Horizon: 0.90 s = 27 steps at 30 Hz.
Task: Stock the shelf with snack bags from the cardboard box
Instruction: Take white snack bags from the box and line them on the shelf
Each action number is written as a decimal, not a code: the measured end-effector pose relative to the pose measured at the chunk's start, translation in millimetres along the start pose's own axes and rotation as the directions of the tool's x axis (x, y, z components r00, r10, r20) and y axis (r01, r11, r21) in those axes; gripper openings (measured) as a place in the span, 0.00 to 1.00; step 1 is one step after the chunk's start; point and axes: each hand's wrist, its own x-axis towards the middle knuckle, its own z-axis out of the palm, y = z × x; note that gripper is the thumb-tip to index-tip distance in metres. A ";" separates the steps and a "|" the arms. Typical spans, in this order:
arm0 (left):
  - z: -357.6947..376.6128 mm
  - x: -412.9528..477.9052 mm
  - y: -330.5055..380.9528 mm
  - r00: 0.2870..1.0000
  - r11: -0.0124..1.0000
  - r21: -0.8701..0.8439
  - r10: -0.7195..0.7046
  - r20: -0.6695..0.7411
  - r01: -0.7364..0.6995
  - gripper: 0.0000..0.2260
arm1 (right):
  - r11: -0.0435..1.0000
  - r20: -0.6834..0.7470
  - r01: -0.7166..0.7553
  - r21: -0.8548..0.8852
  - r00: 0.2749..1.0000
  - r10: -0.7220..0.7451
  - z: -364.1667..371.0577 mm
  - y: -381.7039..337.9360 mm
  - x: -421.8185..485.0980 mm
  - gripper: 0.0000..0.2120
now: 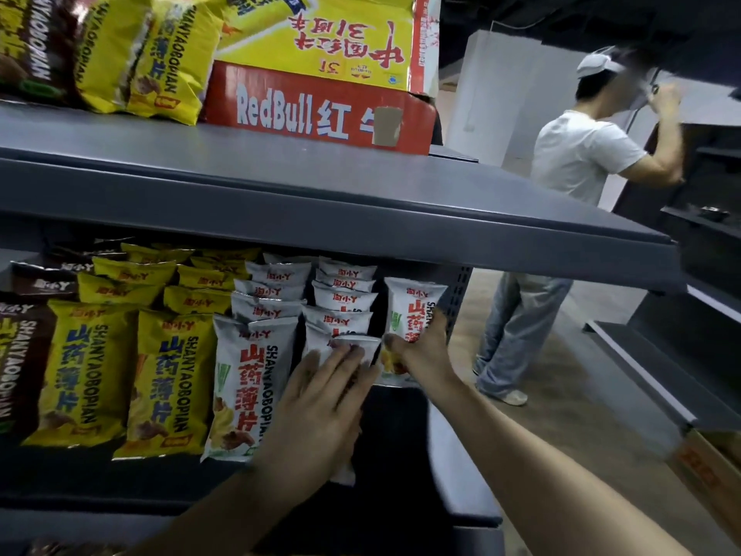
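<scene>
My left hand (pixel 320 411) lies flat with straight fingers against the front white snack bag (pixel 359 347) of the middle white row. My right hand (pixel 421 351) grips the white snack bag (pixel 413 302) standing at the right end of the lower shelf (pixel 393 455); thumb and fingers close round its lower part. Rows of white bags (pixel 256 379), yellow bags (pixel 172 379) and brown bags (pixel 20 367) stand to the left. The red RedBull cardboard box (pixel 304 110) sits on the upper shelf (pixel 280 186), its yellow flap raised.
More yellow bags (pixel 160 58) stand on the upper shelf left of the box. A person in a white shirt (pixel 577 154) works at dark shelving on the right of the aisle. Another cardboard box (pixel 705 471) sits low at the right edge.
</scene>
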 end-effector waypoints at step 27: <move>16.6 10.3 -44.4 0.994 0.994 0.084 0.065 0.083 -0.072 0.23 | 0.633 0.254 0.289 -0.718 0.956 -0.148 -3.1 39.3 36.3 0.66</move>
